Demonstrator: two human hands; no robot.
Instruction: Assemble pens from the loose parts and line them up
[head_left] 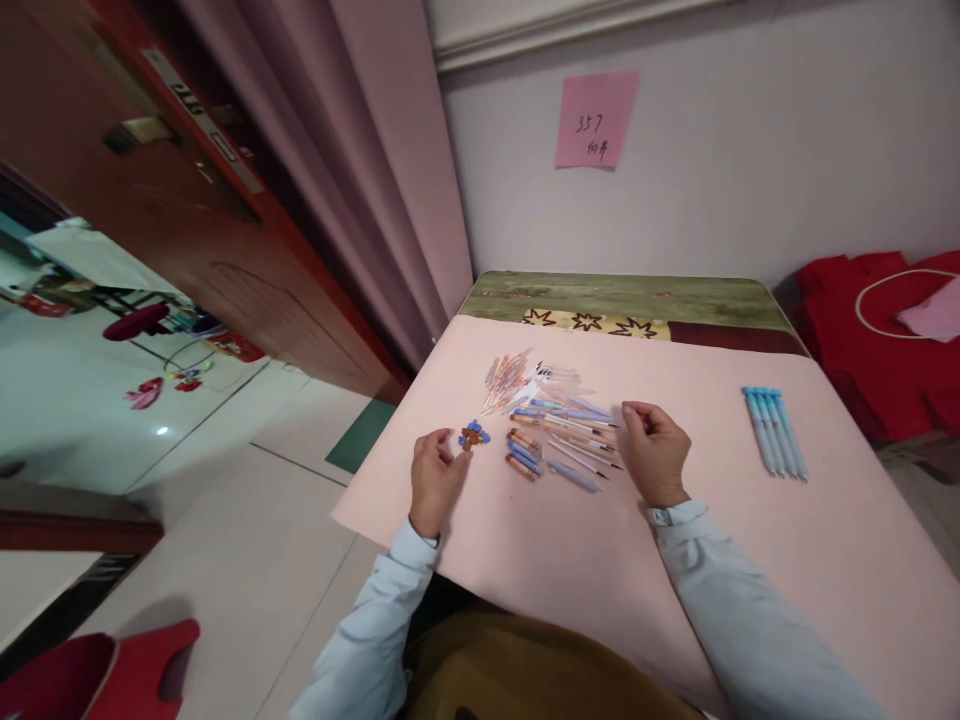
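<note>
My left hand rests at the left of the table, thumb and forefinger apart beside a small heap of blue and brown plastic pieces. To the right of the pen parts, my right hand has its fingertips pinched together; whatever they hold, if anything, is too small to see. Between my hands lie thin pen refills with dark tips pointing right. Short blue and orange-brown pen barrels are lined up nearer me, with a translucent blue barrel beside them. Behind is a pile of thin, pinkish clear pieces.
Several light-blue pens lie side by side at the right on the pink-covered table. A printed white wrapper sits among the parts. Red fabric is beyond the right edge; a red stool stands on the floor at left.
</note>
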